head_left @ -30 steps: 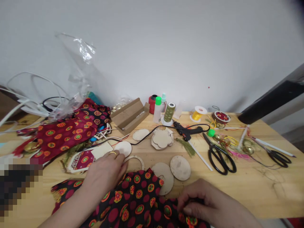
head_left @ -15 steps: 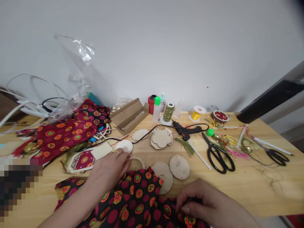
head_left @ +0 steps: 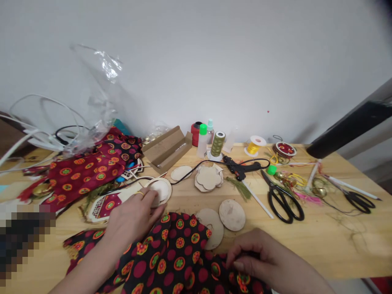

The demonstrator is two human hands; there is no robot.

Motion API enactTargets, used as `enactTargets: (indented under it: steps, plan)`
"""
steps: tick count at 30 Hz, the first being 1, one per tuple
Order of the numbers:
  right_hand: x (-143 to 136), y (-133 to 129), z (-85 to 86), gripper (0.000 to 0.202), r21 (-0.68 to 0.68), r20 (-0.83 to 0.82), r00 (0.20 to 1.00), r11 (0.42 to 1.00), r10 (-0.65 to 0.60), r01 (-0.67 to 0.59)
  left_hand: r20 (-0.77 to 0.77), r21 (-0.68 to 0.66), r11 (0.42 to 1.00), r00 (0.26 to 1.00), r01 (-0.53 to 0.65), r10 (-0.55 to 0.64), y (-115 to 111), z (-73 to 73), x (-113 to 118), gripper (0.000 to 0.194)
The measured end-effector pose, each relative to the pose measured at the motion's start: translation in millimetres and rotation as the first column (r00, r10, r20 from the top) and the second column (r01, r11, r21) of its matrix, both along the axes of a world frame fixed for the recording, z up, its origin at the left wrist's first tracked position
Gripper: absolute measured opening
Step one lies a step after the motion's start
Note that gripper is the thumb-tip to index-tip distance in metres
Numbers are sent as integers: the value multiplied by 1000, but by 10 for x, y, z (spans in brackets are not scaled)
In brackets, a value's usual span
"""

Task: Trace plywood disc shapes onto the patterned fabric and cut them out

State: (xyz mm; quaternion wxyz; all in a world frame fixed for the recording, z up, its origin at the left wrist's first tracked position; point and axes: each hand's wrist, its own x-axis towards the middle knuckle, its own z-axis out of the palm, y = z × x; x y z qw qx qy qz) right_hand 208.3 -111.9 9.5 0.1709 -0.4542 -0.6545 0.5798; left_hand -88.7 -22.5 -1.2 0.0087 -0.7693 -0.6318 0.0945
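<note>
My left hand (head_left: pixel 134 214) reaches over the table with its fingers closed on the near edge of a thin pale wooden ring (head_left: pixel 168 190). Through the ring shows a white disc (head_left: pixel 161 190). Black cloth with red dots and orange flower prints (head_left: pixel 180 253) lies bunched below, partly under my left forearm. My right hand (head_left: pixel 260 259) rests at the cloth's right side, its fingers curled and pinching a fold. Two round wooden discs, a plain one (head_left: pixel 211 226) and a speckled one (head_left: pixel 232 215), lie between my hands.
Behind are flower-shaped wooden pieces (head_left: pixel 208 178), a glue gun (head_left: pixel 241 166), an open cardboard box (head_left: pixel 168 151) and a green thread spool (head_left: pixel 218 145). Black scissors (head_left: pixel 281 200) lie right, beyond them a smaller pair (head_left: pixel 358 200). Red printed cloth (head_left: pixel 82 173) is heaped left.
My left hand has drawn the wooden ring left and away from me, from the cloth's far edge onto the white disc. My right hand has stayed at the cloth.
</note>
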Motion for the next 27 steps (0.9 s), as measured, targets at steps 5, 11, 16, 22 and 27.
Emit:
enactTargets:
  steps: [5, 11, 16, 22, 27]
  plan:
    - [5, 6, 4, 20, 26, -2, 1000, 1000, 1, -1, -53, 103, 992, 996, 71, -66, 89, -80, -82, 38]
    - [-6, 13, -9, 20, 10, -13, 1000, 1000, -11, 11, -37, 209, 972, 994, 105, -99, 327, -101, -217, 42]
    - [8, 10, 9, 21, -13, -23, 999, 999, -31, 31, -38, 217, 973, 997, 76, -70, 375, 9, -222, 42]
    - [82, -16, 86, 20, -98, -93, 996, 995, -12, 3, 181, 254, 932, 934, 257, -307, 172, -113, -86, 39]
    - [123, -33, 111, 23, -73, -168, 985, 996, 38, -51, 495, 38, 744, 634, 667, -594, -175, -12, 236, 32]
